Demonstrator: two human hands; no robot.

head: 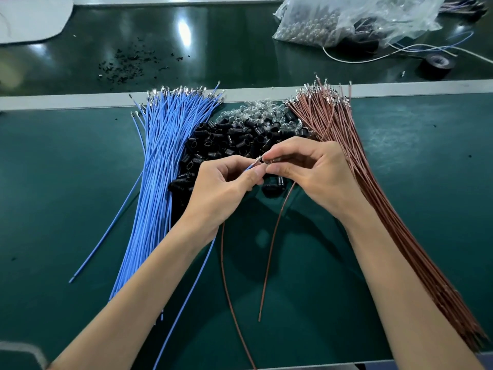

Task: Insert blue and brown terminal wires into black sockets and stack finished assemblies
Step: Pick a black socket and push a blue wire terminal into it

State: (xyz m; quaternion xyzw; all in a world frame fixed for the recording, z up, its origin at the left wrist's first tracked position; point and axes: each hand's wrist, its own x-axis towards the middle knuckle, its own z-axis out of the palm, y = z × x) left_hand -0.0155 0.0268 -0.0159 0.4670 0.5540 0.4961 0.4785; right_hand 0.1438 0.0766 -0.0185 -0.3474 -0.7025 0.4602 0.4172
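Both hands meet near the centre of the green counter (53, 182), fingertips almost touching. The left hand (224, 182) has its grip pinched on a blue wire (186, 295) just behind its metal tip. The rest of that wire runs under the wrist toward 7 o'clock and off the near edge.

The right hand (306, 172) has its grip pinched on the top end of a brown wire (269, 257), which hangs from under the palm toward 6 o'clock. Whether a socket sits inside those fingers cannot be told. The two wire tips meet between the hands.

A second brown wire (226, 284) comes out from beneath the left hand and curves toward 6 o'clock. What holds it is hidden.

At 12 o'clock from the hands lies a heap of black sockets (229, 140), partly covered by the fingers, with clear bulbs (256, 108) piled just beyond it. At 9 o'clock a thick blue bundle (160, 161) fans out, metal ends pointing to 12 o'clock. A loose blue strand (106, 228) lies beside it. At 3 o'clock a brown bundle (373, 182) lies the same way, touching the right forearm.

Beyond a pale rail (53, 101), black scraps (128, 65) lie at 11 o'clock. At 1 o'clock are a clear plastic bag (346, 20) and a black tape roll (437, 65).
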